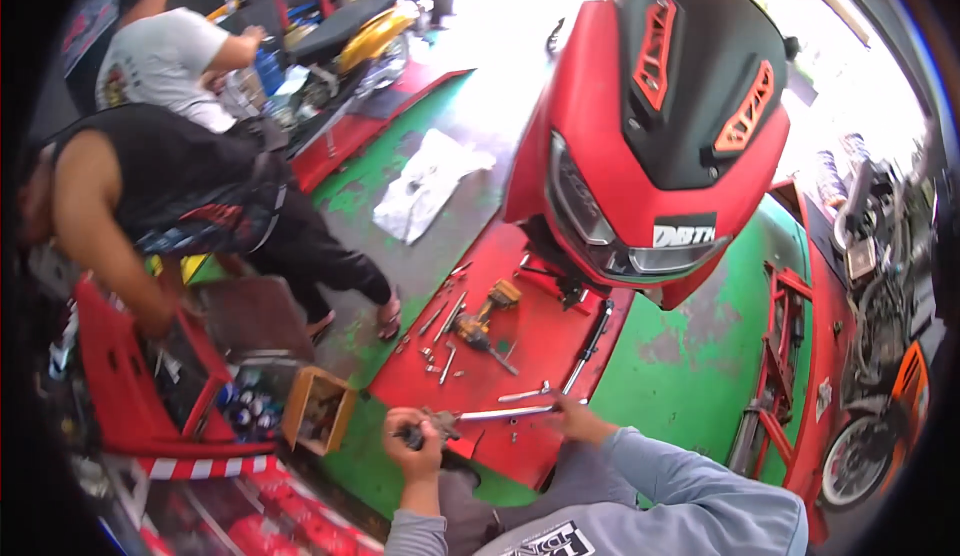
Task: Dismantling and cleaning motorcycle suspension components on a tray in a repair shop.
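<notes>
My left hand (413, 440) is closed around the dark, knobby end of a long silver metal tube (508, 412), which looks like a motorcycle fork leg. The tube lies nearly level over the near part of a red platform (515, 457). At its other end my right hand (582, 420) has its fingers closed round it. Just beyond it lie a short silver wrench (524, 394) and a black-and-silver tube (590, 342). Farther off on the platform is a yellow-and-black cordless impact driver (484, 327), with several sockets and hand tools (447, 363) beside it.
A red motorcycle front (640, 146) with a black windscreen looms over the platform's far end. To the left, a person in a dark sleeveless top (170, 181) bends by a red tool cart (130, 376). An open wooden box (318, 410) sits nearby. Red metal stands (775, 366) line the right.
</notes>
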Tool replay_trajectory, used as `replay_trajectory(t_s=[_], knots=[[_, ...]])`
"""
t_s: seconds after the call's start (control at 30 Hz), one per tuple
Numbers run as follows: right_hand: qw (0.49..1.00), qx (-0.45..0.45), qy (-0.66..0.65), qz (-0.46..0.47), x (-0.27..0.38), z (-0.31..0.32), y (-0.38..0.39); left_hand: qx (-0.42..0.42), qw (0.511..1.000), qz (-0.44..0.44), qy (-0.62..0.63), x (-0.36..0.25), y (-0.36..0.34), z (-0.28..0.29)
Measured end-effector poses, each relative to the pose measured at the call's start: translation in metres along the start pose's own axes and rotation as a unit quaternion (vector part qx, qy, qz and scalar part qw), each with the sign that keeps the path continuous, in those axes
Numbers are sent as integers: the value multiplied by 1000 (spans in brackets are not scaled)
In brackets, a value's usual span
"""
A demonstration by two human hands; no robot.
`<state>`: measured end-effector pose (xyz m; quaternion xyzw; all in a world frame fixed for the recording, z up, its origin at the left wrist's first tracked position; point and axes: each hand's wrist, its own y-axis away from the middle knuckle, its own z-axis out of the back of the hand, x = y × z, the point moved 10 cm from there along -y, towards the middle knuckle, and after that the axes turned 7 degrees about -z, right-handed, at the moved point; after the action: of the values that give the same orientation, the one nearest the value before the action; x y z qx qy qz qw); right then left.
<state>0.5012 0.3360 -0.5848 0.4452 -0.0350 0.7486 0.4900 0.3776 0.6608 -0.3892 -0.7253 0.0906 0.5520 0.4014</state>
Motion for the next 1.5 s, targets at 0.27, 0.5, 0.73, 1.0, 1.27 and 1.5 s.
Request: replay_trajectory(t_s=[0.27, 0.5, 0.73, 1.0, 1.27, 1.5], knots=[[945, -131, -204, -218, -92, 91, 156, 61, 992, 61, -90, -147, -5, -23], [902, -105, -154, -390, -229, 73, 313, 40, 993, 53, -95, -178, 37, -48], [797, -256, -256, -484, -376, 85, 509, 146, 988, -38, -46, -239, 45, -127], [614, -203, -281, -709, -327, -64, 770, 332, 929, 16, 163, -279, 85, -265], [426, -109, -125, -889, -112, -133, 878, 410, 875, 9, 258, -309, 133, -305], [147, -469, -549, -676, -108, -308, 940, 447, 864, 16, 231, -303, 162, -303]])
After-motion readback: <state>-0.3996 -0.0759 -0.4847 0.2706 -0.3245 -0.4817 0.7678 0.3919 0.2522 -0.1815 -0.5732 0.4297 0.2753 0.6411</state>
